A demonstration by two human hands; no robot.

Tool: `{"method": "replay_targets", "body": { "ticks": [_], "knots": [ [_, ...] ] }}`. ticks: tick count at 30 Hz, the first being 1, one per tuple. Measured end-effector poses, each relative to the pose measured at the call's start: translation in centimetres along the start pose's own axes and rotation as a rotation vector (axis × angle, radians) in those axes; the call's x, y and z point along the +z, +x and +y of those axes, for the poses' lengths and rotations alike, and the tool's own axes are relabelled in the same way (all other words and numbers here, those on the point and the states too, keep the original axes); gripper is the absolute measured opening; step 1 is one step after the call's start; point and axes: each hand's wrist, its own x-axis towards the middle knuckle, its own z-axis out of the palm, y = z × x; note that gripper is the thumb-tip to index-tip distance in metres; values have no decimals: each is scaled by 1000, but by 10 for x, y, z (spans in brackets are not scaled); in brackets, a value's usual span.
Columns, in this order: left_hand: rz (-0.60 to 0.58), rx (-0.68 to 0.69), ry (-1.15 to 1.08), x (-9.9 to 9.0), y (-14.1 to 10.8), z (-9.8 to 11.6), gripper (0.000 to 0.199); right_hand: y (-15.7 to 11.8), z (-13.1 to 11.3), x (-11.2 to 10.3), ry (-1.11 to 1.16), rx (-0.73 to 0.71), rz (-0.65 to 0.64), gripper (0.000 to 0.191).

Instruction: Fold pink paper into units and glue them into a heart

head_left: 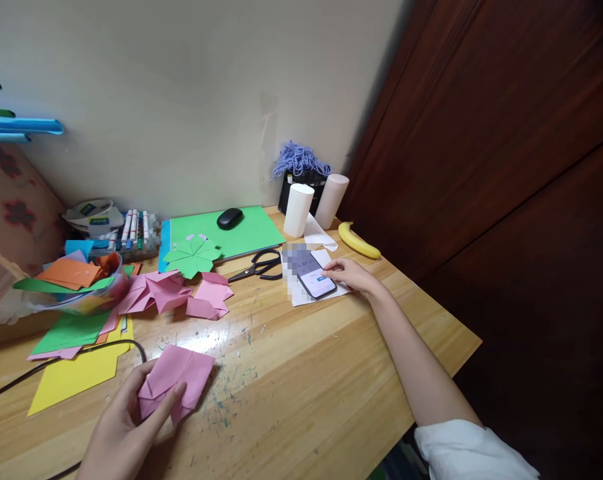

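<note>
My left hand is closed around a folded pink origami paper, thumb on top, just above the front left of the table. My right hand reaches across to a smartphone, its fingertips at the right side of the lit screen. The fingers are stretched out and do not wrap round the phone. Under the phone lies a white sheet. Black-handled scissors rest left of it. More folded pink paper pieces and a cut green paper shape lie farther left.
A green board with a black mouse lies by the wall. Two paper rolls stand near a banana. At left are a tub of coloured paper, markers and a dark cable.
</note>
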Motion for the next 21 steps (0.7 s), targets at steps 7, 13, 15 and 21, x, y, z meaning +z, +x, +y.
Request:
{"method": "replay_targets", "body": {
  "ticks": [7,13,15,21],
  "knots": [
    [-14,10,45,1,5,-11,53,12,11,4,-7,-83,65,23],
    [-28,14,56,1,4,-13,55,14,4,15,-58,-386,241,17],
    [-22,7,50,1,3,-8,55,12,2,20,-127,-550,239,21],
    [3,17,21,0,-1,6,54,12,4,28,-338,-682,208,30]
  ]
}}
